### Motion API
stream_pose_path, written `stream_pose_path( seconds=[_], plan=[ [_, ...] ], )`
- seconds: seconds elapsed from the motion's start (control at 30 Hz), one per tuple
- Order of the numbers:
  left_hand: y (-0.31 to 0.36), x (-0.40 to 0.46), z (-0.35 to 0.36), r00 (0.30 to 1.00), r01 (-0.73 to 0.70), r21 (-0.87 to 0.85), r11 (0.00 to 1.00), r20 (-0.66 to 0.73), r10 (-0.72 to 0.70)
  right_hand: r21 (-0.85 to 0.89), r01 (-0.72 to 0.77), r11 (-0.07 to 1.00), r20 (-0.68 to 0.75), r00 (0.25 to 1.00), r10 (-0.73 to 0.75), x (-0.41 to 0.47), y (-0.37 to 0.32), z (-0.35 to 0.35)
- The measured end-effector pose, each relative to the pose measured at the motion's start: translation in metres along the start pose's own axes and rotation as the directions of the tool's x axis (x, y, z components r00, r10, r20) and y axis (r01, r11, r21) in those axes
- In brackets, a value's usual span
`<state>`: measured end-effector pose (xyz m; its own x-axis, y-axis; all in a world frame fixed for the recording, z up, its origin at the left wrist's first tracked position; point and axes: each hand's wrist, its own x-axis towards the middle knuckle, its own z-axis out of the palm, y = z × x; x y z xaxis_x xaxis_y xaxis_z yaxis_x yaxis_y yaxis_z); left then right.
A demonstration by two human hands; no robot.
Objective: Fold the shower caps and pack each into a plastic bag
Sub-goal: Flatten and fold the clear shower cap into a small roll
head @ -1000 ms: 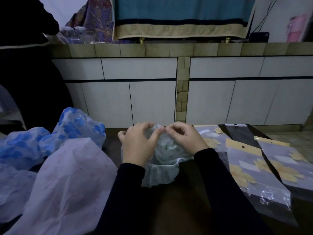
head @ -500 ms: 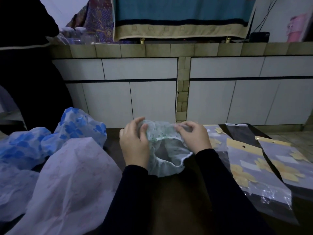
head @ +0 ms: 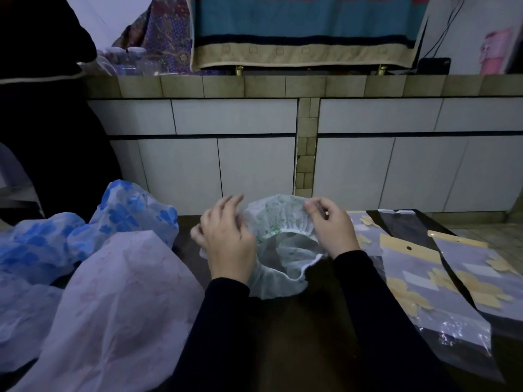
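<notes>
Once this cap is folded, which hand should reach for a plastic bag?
Probably the right hand. The plastic bags lie flat just to its right, while the left hand holds the shower cap beside the piled caps.

Striped teal cloth hangs over tiled counter — patterned fabric left, white cabinet doors below.

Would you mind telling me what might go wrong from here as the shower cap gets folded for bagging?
1. The shower cap is thin and gathered; the left hand and right hand stretching its rim may crease it unevenly.
2. The plastic bags overlap on the right, so two might lift together.
3. The loose caps piled on the left could slide into the work area.
</notes>
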<state>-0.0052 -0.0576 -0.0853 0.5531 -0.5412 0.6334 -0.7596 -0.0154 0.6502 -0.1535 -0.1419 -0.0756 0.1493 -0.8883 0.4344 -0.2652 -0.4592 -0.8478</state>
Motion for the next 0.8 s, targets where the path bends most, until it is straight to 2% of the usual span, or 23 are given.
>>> stream_pose_path(
  seconds=[0.07,0.13,0.2,0.27,0.33,0.37,0.43,0.5,0.6,0.7,0.77,0.8],
  plan=[
    [0.011,-0.001,-0.004,0.993,-0.104,-0.06,0.993,0.042,0.106,0.089,0.073,0.993,0.029,0.997,-0.076,-0.003,-0.008,-0.002],
    [0.014,-0.003,-0.004,0.983,-0.13,-0.095,0.987,0.115,0.14,0.206,0.103,0.973,0.03,0.993,-0.111,-0.004,-0.014,-0.002],
    [0.01,-0.001,-0.004,0.989,-0.076,-0.124,0.989,0.115,0.091,0.222,0.135,0.966,-0.037,0.991,-0.13,-0.003,-0.013,-0.002],
    [0.004,0.001,-0.003,0.994,0.042,-0.122,0.992,0.101,-0.03,0.177,0.154,0.972,-0.104,0.985,-0.137,-0.002,-0.009,-0.002],
    [0.002,0.0,-0.002,0.991,0.124,-0.122,0.985,0.064,-0.116,0.172,0.112,0.979,-0.117,0.989,-0.092,-0.002,-0.006,-0.001],
    [0.002,0.0,-0.002,0.989,0.144,-0.132,0.981,0.043,-0.14,0.189,0.071,0.979,-0.089,0.995,-0.055,-0.001,-0.005,-0.001],
    [0.004,0.001,-0.003,0.982,0.185,-0.132,0.974,-0.002,-0.187,0.296,-0.056,0.954,0.059,0.997,0.041,-0.001,-0.002,0.0],
    [0.003,0.003,-0.005,0.968,0.246,-0.109,0.963,-0.02,-0.249,0.386,-0.195,0.901,0.196,0.972,0.127,0.004,0.004,-0.001],
    [0.001,0.003,-0.005,0.957,0.29,-0.079,0.954,-0.003,-0.291,0.336,-0.181,0.924,0.234,0.967,0.104,0.003,0.003,-0.001],
    [0.002,0.002,-0.002,0.983,0.178,0.037,0.983,-0.055,-0.176,0.193,-0.044,0.98,0.042,0.998,0.036,0.001,-0.001,0.003],
    [0.01,0.001,-0.004,0.992,0.053,0.0,0.999,-0.115,-0.052,0.065,0.045,0.997,-0.073,0.997,-0.04,0.0,-0.003,0.002],
    [0.016,0.001,-0.006,0.992,-0.032,-0.057,0.998,-0.126,0.025,0.008,0.091,0.996,-0.064,0.994,-0.09,-0.001,-0.003,0.002]
  ],
)
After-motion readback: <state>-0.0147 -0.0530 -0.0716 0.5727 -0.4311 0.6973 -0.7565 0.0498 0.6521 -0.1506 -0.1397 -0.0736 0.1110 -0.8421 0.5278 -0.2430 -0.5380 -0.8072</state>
